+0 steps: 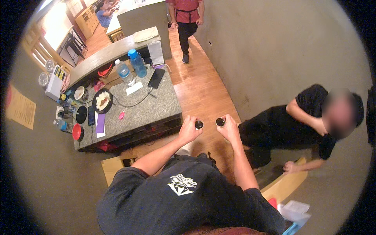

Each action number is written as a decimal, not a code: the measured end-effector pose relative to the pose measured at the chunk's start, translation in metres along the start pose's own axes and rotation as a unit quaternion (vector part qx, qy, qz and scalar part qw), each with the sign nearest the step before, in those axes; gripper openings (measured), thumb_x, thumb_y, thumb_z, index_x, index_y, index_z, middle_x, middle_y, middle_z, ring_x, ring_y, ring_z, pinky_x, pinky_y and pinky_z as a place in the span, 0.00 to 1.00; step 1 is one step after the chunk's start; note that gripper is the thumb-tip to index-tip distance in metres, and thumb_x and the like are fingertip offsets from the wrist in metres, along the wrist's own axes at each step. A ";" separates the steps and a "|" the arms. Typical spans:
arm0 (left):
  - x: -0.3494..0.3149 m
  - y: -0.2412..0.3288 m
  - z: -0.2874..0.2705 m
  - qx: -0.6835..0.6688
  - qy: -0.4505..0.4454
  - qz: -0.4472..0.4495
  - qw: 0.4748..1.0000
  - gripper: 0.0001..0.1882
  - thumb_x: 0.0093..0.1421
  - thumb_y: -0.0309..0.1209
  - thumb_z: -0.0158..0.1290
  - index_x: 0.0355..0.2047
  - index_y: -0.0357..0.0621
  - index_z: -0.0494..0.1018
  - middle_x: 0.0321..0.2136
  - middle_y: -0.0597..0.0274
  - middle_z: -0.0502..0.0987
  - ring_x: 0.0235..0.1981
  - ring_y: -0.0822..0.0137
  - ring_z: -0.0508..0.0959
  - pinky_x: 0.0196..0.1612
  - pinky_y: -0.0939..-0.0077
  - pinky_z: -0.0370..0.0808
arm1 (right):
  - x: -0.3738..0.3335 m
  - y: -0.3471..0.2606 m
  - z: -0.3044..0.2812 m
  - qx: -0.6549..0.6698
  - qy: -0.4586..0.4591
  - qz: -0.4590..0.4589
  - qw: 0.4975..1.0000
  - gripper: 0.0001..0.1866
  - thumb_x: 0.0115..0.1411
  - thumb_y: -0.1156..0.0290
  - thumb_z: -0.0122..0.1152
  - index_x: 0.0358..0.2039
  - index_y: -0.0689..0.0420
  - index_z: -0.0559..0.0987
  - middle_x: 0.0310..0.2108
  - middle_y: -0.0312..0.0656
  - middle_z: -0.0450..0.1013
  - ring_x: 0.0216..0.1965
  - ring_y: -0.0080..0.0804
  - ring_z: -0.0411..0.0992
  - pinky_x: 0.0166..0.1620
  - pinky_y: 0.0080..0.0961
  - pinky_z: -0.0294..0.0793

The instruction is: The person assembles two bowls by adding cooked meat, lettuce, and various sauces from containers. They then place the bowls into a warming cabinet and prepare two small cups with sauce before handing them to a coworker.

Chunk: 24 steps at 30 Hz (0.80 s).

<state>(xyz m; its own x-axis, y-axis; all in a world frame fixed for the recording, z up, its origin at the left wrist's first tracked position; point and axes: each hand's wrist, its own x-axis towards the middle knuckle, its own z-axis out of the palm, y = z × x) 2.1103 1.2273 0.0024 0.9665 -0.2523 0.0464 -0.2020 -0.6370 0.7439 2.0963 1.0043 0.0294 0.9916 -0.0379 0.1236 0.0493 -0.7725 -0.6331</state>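
Note:
Out in front of me, above the wooden floor (203, 92), I hold two small cups of dark liquid. My left hand (189, 130) is wrapped round one small cup (199, 124), just off the corner of the granite counter. A matching small cup (220, 122) sits in my right hand (230, 130), its fingers closed about the side. Both cups look upright, with a short gap between them. What the liquid is cannot be told.
The granite counter (133, 109) on my left bears a phone (156, 78), a clear bottle (125, 73), a blue bottle (137, 63) and a black bowl of food (103, 101). A person in black (282, 125) is close on my right. Another person in red (187, 15) stands ahead in the passage.

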 end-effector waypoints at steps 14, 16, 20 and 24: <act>0.340 -0.004 0.003 -0.004 0.071 -0.009 0.997 0.25 0.47 0.31 0.62 0.46 0.37 0.70 0.43 0.44 0.68 0.49 0.44 0.70 0.54 0.56 0.69 | 0.364 0.075 -0.007 0.005 -0.007 -0.099 0.995 0.17 0.46 0.72 0.66 0.36 0.61 0.71 0.34 0.53 0.73 0.40 0.50 0.74 0.43 0.40 0.73; 0.381 -0.006 -0.005 0.006 0.077 -0.019 0.997 0.25 0.47 0.31 0.62 0.46 0.37 0.70 0.42 0.44 0.68 0.50 0.44 0.69 0.54 0.56 0.69 | 0.416 0.080 -0.001 0.011 0.004 -0.119 0.993 0.17 0.45 0.72 0.66 0.35 0.61 0.71 0.34 0.52 0.74 0.38 0.49 0.74 0.42 0.40 0.74; 0.454 -0.016 -0.022 0.012 0.073 -0.057 0.996 0.26 0.46 0.30 0.63 0.46 0.37 0.70 0.42 0.44 0.69 0.50 0.44 0.70 0.54 0.56 0.69 | 0.514 0.087 0.006 0.030 -0.004 -0.131 0.991 0.18 0.44 0.73 0.67 0.35 0.61 0.71 0.32 0.52 0.74 0.36 0.49 0.75 0.40 0.39 0.74; 0.535 -0.037 -0.028 0.021 0.099 -0.064 0.993 0.27 0.45 0.31 0.64 0.46 0.36 0.70 0.43 0.43 0.69 0.49 0.43 0.70 0.54 0.56 0.69 | 0.610 0.095 0.012 0.073 -0.030 -0.132 0.988 0.20 0.43 0.72 0.68 0.37 0.62 0.72 0.32 0.53 0.74 0.36 0.48 0.75 0.41 0.38 0.75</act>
<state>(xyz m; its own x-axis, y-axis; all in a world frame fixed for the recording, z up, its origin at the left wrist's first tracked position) 2.6390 1.1365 0.0183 0.9960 -0.0212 0.0865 -0.0775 -0.6850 0.7245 2.7077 0.9156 0.0357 0.9471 0.1942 0.2556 0.3193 -0.6510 -0.6887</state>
